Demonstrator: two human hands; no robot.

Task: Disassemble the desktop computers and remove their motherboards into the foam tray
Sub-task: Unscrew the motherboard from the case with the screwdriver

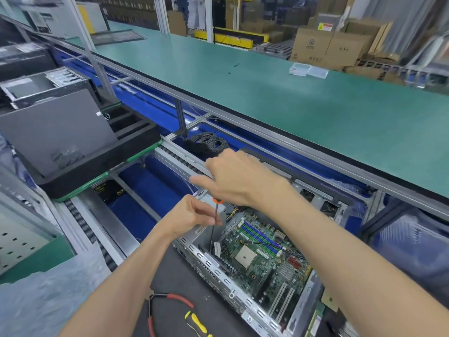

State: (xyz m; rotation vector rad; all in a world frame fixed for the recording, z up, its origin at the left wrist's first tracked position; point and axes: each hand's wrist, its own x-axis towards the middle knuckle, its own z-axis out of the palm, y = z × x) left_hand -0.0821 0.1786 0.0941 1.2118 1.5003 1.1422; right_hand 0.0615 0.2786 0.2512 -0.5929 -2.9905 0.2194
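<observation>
The open computer case (pixel 243 276) lay at lower centre, its long axis running from upper left to lower right, with the motherboard (pixel 262 259) flat inside, directly below both hands. The right hand (pixel 233 176) curled over the screwdriver (pixel 215 222) handle; the left hand (pixel 192 215) pinched its near-upright shaft, tip down by the board's left corner.

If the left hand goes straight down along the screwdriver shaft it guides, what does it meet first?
Probably the motherboard edge near the case wall, where the screwdriver tip seems to rest; depth is unclear. The left hand pinches the shaft.
</observation>
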